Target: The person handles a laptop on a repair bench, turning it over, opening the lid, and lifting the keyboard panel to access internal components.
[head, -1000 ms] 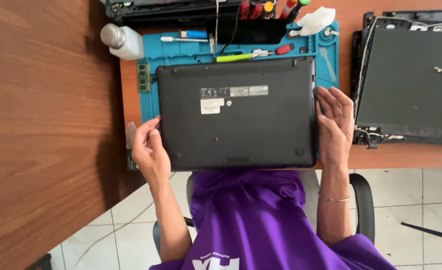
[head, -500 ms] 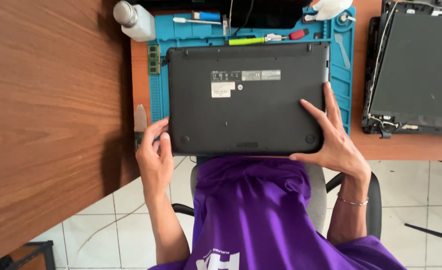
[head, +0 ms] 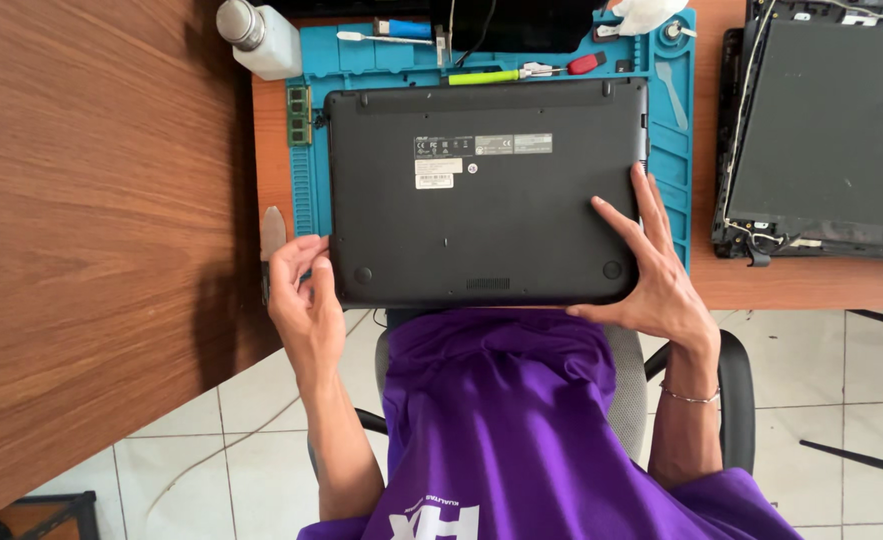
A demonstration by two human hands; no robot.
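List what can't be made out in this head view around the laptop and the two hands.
- Blue mat: its middle lies hidden under the upturned laptop.
- Labels on the laptop's base: print too small to read.
- Left hand: palm side faces away, so its grip on the laptop's corner can't be told.
- Right hand: whether its thumb hooks under the near edge is unclear.
- White bottle: top cut off by the frame edge.

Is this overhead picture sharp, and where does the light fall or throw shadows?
Head view: evenly bright daylight, sharp throughout; the laptop base looks matte with no glare; a dark shadow lies along the wooden desk edge near the left hand; the right hand is crisp, unblurred.
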